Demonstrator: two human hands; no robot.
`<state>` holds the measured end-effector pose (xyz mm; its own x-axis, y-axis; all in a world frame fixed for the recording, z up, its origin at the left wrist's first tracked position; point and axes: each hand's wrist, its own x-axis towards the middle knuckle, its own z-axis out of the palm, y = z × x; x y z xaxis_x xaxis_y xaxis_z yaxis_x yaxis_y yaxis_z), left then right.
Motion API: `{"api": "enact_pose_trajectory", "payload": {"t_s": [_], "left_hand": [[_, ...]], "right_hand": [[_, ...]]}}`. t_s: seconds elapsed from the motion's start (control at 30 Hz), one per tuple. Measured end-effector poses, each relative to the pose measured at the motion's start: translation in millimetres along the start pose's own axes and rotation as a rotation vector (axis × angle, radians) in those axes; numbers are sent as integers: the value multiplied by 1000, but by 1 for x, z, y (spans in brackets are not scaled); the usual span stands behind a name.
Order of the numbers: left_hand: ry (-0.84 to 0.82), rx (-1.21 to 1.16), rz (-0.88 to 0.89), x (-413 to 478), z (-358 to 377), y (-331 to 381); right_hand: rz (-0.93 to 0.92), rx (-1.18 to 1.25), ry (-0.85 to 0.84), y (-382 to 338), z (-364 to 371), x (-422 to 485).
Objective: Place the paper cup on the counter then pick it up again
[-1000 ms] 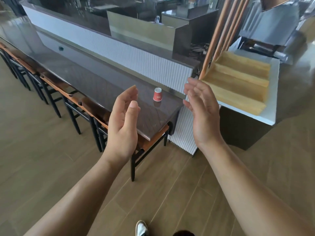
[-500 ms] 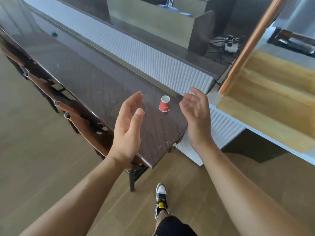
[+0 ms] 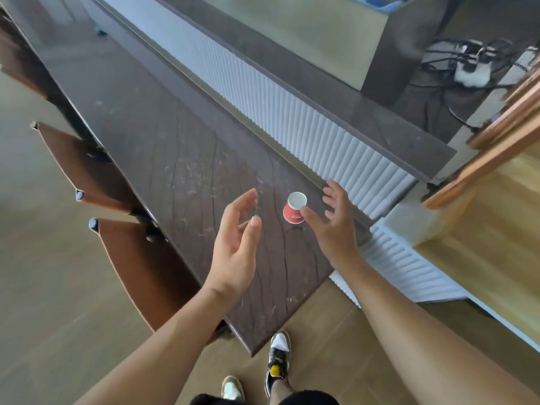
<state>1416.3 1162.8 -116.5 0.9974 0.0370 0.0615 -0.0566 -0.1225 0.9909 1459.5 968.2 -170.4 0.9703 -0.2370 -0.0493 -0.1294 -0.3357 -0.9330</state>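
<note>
A small paper cup (image 3: 294, 208) by my right hand (image 3: 333, 226) was red on the outside with a white inside and a white mark low on its side. The counter (image 3: 181, 159) under it was dark brown, veined with thin dark cracks and pale flecks. The ribbed panel (image 3: 306, 124) behind was white with fine upright grooves. The chair backs (image 3: 128, 258) were rust brown. My shoes (image 3: 279, 361) were black and white, one with a yellow spot. The floor (image 3: 43, 287) was grey-brown planks.
</note>
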Motion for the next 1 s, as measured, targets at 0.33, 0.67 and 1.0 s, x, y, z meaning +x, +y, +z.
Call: {"api": "enact_pose_trajectory", "payload": {"t_s": [0.33, 0.67, 1.0], "left_hand": [[50, 20, -106, 49, 36, -73], [56, 45, -146, 59, 48, -105], [41, 40, -68, 47, 34, -59]], "right_hand": [[114, -135, -146, 104, 66, 84], [123, -193, -67, 146, 86, 105], [-70, 37, 41, 69, 36, 64]]}}
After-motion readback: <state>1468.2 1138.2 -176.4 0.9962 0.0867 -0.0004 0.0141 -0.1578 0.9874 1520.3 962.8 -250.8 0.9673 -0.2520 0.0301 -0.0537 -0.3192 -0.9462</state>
